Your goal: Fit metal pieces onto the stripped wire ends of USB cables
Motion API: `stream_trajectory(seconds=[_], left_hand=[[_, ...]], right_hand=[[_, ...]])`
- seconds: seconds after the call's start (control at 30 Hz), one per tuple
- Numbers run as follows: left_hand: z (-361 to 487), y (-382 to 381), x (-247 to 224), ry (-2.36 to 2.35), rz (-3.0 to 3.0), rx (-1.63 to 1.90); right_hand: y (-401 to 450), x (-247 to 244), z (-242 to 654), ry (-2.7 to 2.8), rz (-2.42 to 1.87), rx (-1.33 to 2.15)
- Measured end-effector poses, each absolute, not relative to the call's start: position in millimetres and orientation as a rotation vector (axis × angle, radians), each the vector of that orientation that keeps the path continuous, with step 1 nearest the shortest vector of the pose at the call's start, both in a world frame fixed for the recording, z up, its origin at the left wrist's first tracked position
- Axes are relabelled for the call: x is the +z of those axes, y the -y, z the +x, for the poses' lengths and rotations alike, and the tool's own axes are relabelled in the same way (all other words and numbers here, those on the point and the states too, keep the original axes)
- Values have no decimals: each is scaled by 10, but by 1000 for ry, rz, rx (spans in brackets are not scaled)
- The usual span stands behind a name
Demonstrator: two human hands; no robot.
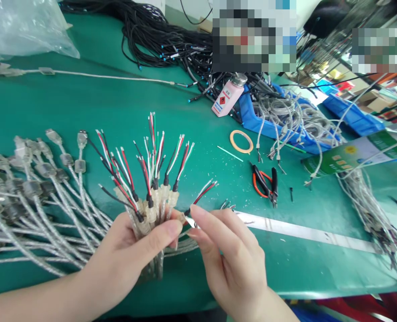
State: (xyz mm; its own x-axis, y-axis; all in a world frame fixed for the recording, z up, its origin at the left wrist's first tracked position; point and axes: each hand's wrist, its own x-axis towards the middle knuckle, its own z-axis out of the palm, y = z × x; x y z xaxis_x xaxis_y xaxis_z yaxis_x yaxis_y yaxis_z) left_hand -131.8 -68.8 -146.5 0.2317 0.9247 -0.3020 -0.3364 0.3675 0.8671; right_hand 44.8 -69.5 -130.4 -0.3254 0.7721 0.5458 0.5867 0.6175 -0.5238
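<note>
My left hand [145, 250] is wrapped round a bundle of clear-jacketed cables [156, 203], whose stripped ends point up and fan out in red, white, black and green wires. Between the thumb and fingers of my right hand [230, 250] is the end of one more cable [187, 212], its red, white and black wires [205, 190] slanting up to the right. That cable end meets my left thumb and fingertips. Left of the bundle lie several cables with USB plugs [81, 138], and their lengths run toward my left hand.
Pliers with orange and black handles [267, 184], a tape roll [241, 141] and a pink bottle [228, 98] stand or lie beyond my right hand. Farther back are a blue bin [252, 117] of coiled cables and a heap of black cables [158, 36]. A white strip [302, 232] crosses the right side.
</note>
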Motion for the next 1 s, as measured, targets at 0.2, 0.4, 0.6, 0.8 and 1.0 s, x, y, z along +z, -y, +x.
stream_trajectory(seconds=[0.2, 0.4, 0.6, 0.8, 1.0], left_hand=[[-1315, 676, -1466, -962, 781, 984], [-1319, 671, -1459, -937, 793, 975], [-1331, 680, -1445, -935, 822, 955], [-1344, 679, -1454, -903, 828, 956], [-1338, 650, -1459, -882, 841, 967]], right_hand=[[725, -1325, 490, 2092, -1111, 293], [711, -1340, 486, 2079, -1092, 261], [691, -1346, 487, 2075, -1044, 225], [686, -1366, 468, 2009, -1013, 308], [665, -1372, 443, 1940, -972, 435]])
